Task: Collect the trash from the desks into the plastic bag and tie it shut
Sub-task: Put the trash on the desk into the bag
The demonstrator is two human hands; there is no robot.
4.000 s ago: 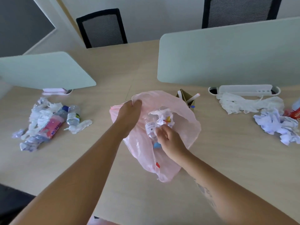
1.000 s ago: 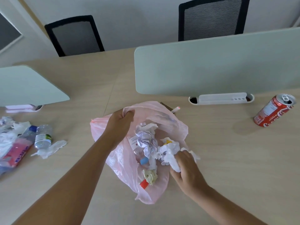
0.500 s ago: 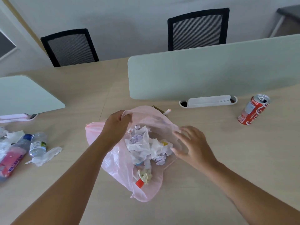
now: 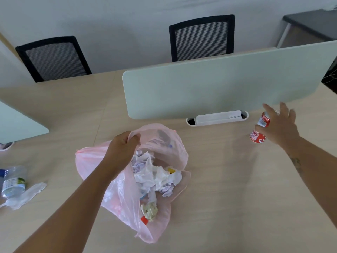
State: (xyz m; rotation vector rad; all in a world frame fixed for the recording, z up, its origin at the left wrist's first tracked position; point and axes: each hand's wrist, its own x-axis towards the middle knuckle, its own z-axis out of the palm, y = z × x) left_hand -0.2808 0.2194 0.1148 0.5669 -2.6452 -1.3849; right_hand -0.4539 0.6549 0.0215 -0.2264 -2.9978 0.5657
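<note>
Nearest, beneath both forearms: pale wood-grain desk top (image 4: pixel 228 189), matte, with seams running away from the viewer.

Under and just right of the left hand (image 4: pixel 121 148): thin translucent pink plastic bag (image 4: pixel 87 161), slumped on the desk, mouth gaping toward the viewer. Grips a bunched fold of the bag's rim in curled fingers, lifted off the surface. Inside, just right of that wrist: crumpled white paper and tissue (image 4: pixel 155 176); closer in, by the bag's bottom end, a small red scrap (image 4: pixel 144 220).

Well left of the left forearm, at the frame edge: crushed clear plastic water bottle (image 4: pixel 13 179) on its side, with a limp clear plastic wrapper (image 4: pixel 27 194) against it.

Farther out, the right hand (image 4: pixel 280 128), reaching forward, fingers straight and spread, grasping nothing. Right beneath its thumb: red-and-white aluminium drink can (image 4: pixel 259 130) on the desk, partly hidden; touching or not, cannot tell.

Left of that hand: white plastic cable tray (image 4: pixel 218 118) set in the desk. Beyond the fingertips: pale green rounded divider panel (image 4: pixel 218 84), upright. Another like it (image 4: pixel 16 121) far left of the left hand.

Farthest: two black mesh-backed office chairs (image 4: pixel 54 59) (image 4: pixel 202 37) at the desk's far edge, before a plain grey-white wall (image 4: pixel 118 24); a dark-topped table (image 4: pixel 313 21) far beyond the right hand.
</note>
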